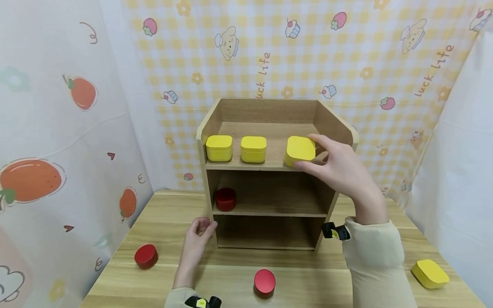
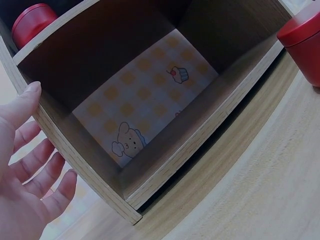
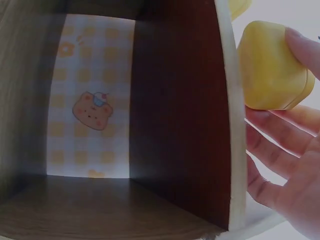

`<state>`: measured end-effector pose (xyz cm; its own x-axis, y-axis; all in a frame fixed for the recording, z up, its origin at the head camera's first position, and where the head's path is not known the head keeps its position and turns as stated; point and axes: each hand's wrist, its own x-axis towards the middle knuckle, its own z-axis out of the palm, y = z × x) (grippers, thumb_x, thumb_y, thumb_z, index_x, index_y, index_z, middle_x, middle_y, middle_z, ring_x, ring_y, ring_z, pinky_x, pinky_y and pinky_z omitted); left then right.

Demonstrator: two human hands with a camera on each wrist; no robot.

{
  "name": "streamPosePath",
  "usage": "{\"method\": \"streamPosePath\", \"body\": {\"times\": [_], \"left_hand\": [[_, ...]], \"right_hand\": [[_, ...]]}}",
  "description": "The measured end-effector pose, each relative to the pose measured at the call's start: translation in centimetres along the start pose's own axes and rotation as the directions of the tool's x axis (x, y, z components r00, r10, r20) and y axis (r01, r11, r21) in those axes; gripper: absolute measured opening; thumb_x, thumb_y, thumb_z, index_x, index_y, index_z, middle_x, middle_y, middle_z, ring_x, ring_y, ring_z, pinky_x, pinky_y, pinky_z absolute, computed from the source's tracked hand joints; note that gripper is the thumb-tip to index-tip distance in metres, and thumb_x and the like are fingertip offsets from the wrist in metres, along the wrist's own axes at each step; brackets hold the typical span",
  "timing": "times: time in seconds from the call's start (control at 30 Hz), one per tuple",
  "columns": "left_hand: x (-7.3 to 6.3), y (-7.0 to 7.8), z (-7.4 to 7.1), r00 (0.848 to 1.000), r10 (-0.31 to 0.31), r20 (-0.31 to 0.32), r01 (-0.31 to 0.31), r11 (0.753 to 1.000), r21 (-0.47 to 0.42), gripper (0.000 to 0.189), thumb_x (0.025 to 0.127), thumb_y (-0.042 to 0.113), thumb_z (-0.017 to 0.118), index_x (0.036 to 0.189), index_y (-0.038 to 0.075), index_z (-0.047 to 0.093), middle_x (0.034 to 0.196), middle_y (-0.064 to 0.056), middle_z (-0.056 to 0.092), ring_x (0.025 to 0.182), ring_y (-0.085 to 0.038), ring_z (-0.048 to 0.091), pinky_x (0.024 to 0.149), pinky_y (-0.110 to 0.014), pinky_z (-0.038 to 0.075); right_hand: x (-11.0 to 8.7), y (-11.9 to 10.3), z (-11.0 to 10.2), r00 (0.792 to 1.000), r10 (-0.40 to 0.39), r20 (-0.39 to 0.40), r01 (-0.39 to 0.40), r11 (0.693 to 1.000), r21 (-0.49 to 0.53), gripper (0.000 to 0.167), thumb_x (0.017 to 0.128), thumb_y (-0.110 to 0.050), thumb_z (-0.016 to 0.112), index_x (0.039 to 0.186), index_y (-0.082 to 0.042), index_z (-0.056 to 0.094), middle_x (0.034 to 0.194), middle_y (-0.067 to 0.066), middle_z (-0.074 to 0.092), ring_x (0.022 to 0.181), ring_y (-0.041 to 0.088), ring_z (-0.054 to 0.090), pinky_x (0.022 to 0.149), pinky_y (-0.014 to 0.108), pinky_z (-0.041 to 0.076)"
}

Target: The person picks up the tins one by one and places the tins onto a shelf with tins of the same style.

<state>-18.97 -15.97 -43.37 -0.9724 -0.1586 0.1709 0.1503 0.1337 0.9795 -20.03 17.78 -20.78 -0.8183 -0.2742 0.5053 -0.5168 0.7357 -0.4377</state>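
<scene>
My right hand pinches a yellow rounded-square box between thumb and fingers, at the front right of the top shelf of a wooden shelf unit. The box is slightly tilted; its lid seam shows in the right wrist view. Two more yellow boxes, one at the left and one nearer the middle, stand along the same front edge. Beside the unit's left panel is my left hand, holding nothing, its fingers loosely bent. In the left wrist view its thumb tip lies right at the panel's front edge.
One round red tin sits at the left of the middle shelf. Two others lie on the table, one at left, one in front. Another yellow box rests at the far right. Patterned cloth hangs behind.
</scene>
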Motion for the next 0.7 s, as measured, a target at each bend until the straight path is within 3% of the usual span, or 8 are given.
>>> {"method": "streamPosePath", "body": {"times": [0.3, 0.57, 0.7], "left_hand": [[1.3, -3.4, 0.0, 1.000, -0.010, -0.025, 0.010, 1.000, -0.011, 0.032, 0.092, 0.022, 0.071, 0.110, 0.000, 0.056, 0.102, -0.008, 0.058, 0.094, -0.013, 0.057, 0.076, -0.032, 0.053], [1.2, -3.3, 0.1, 1.000, -0.003, -0.030, 0.003, 1.000, -0.007, 0.032, 0.092, 0.023, 0.071, 0.109, 0.000, 0.056, 0.101, -0.009, 0.058, 0.093, -0.014, 0.057, 0.076, -0.030, 0.053], [0.8, -2.0, 0.1, 1.000, -0.016, -0.026, 0.016, 1.000, -0.010, 0.029, 0.092, 0.019, 0.071, 0.109, -0.001, 0.057, 0.100, -0.009, 0.058, 0.092, -0.015, 0.056, 0.077, -0.032, 0.053]], "right_hand": [[1.5, 0.4, 0.6, 0.998, 0.016, 0.053, -0.016, 1.000, 0.005, 0.069, 0.085, -0.045, 0.074, 0.139, -0.010, 0.050, 0.109, 0.012, 0.063, 0.081, 0.024, 0.068, 0.077, 0.043, 0.051], [2.3, 0.6, 0.4, 0.996, 0.012, 0.090, -0.008, 0.999, -0.040, 0.072, 0.085, -0.050, 0.072, 0.140, -0.008, 0.049, 0.112, 0.012, 0.063, 0.082, 0.024, 0.067, 0.079, 0.043, 0.049], [2.5, 0.7, 0.3, 0.994, 0.019, 0.112, -0.014, 0.999, -0.050, 0.074, 0.085, -0.052, 0.071, 0.141, -0.009, 0.048, 0.114, 0.012, 0.063, 0.086, 0.025, 0.068, 0.082, 0.044, 0.049]]}}
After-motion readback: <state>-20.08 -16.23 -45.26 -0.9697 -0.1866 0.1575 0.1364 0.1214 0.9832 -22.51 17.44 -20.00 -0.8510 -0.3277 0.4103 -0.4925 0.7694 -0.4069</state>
